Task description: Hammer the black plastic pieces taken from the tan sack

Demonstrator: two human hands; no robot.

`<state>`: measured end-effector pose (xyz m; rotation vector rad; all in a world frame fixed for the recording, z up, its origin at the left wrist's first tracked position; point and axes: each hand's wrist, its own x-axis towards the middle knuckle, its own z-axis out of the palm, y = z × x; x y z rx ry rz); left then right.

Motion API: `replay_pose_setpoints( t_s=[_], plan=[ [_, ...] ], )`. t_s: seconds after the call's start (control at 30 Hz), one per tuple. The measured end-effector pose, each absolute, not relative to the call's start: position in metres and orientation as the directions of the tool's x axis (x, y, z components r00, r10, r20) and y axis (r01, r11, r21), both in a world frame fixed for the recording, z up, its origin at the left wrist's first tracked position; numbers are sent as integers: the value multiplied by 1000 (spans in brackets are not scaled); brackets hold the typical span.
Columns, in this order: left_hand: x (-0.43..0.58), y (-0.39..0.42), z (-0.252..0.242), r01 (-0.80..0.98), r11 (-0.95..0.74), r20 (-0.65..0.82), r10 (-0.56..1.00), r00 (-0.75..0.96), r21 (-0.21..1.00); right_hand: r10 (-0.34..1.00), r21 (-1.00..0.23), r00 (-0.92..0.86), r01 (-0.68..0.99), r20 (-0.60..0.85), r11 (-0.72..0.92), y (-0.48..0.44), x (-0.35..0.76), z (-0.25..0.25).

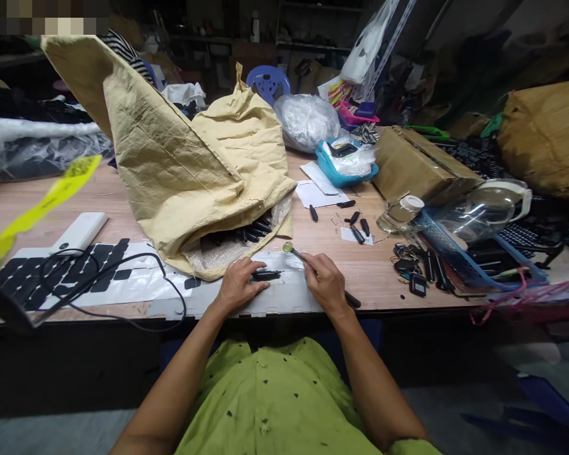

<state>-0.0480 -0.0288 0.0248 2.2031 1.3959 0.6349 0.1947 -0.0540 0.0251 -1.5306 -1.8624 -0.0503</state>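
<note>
My left hand [239,282] rests on a pale sheet at the table's near edge, its fingers pinching a small black elongated part [266,275]. My right hand [323,282] is closed round a thin tool [294,252] with a round shiny tip that points up and left; its dark handle sticks out behind the wrist. The two hands are close together, just in front of a big tan woven sack [194,158] whose mouth spills several similar black parts [256,230].
On the wooden table [123,208] lie more black parts [358,227] to the right, a blue basket [459,259], a cardboard box [417,161], a clear jug [488,205], and at the left a white device [80,230], a black cable [123,265] and yellow tape [42,208].
</note>
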Motion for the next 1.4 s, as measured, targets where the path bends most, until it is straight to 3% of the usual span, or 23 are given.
replay_pose_setpoints(
  t_s=[0.23,0.53,0.87,1.03,1.4],
  plan=[
    [-51,-28,21,704,-412,125,898,422,578,856,-241,-15,957,517,163,-35,199,1],
    [-55,-29,20,674,-450,133,873,469,585,862,-214,-24,965,506,153,-37,197,-1],
    [-76,-59,37,500,-522,9,697,717,691,867,-225,-23,962,498,155,-38,197,0],
    [-75,-70,39,533,-526,-70,664,744,663,869,-223,-21,963,495,150,-39,197,-1],
    [-66,-90,28,594,-626,-13,683,731,505,867,-216,-21,965,498,148,-39,197,0]
  ],
)
